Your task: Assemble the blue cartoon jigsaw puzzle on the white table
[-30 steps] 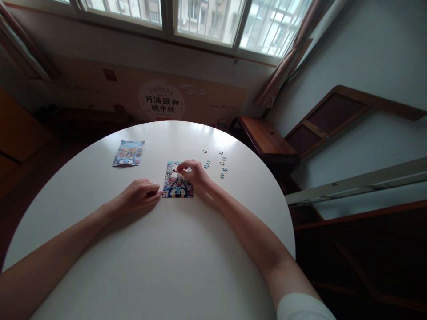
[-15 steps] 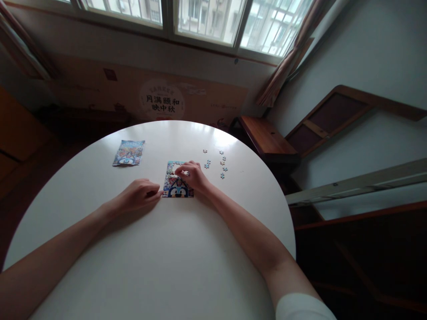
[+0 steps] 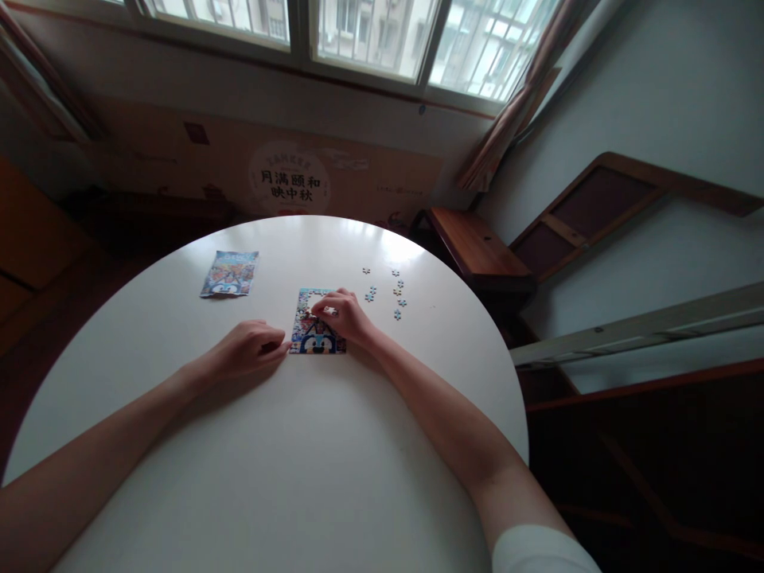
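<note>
One puzzle (image 3: 318,344), partly behind right hand (image 3: 346,313)

A short, pale whitish sleeve (image 3: 543,549) covers the right upper arm, its plain edge curving smoothly round the limb above the elbow. Below it, the right forearm (image 3: 438,410) is bare and slender, narrowing at the wrist toward the right grip (image 3: 346,313), a bare hand. The left forearm (image 3: 128,418) is uncovered too, tapering to the left grip (image 3: 251,348), likewise a bare, five-fingered hand.
</note>
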A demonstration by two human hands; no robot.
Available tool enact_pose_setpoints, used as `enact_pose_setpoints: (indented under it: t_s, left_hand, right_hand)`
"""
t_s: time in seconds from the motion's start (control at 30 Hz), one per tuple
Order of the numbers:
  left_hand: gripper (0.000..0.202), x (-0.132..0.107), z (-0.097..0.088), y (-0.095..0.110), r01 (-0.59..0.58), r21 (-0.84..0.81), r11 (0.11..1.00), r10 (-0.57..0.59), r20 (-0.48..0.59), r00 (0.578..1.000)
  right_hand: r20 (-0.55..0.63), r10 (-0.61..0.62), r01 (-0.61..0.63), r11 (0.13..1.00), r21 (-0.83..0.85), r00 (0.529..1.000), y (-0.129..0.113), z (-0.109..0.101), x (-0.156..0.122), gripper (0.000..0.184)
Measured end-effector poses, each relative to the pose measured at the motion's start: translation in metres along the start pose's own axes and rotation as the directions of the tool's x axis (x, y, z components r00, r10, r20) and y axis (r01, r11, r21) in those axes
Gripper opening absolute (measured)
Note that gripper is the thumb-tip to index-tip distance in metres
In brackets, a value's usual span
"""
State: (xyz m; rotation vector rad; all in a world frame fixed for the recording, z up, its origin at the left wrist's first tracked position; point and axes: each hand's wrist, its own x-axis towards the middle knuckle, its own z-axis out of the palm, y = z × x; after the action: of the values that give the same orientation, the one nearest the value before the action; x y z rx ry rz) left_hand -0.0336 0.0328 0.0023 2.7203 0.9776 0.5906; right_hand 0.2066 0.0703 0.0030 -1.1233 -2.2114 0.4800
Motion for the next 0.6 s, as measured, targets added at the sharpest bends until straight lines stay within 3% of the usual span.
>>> enact_pose_setpoints:
  t_s: [0.6]
  left_hand:
    - [0.037, 0.0, -0.0003, 0.0, 0.0, 0.014, 1.0, 0.0, 0.003, 1.0]
  right_hand:
    - [0.009, 0.004, -0.004, 1.0, 0.027, 1.0, 0.0005, -0.0013, -0.0003, 0.013]
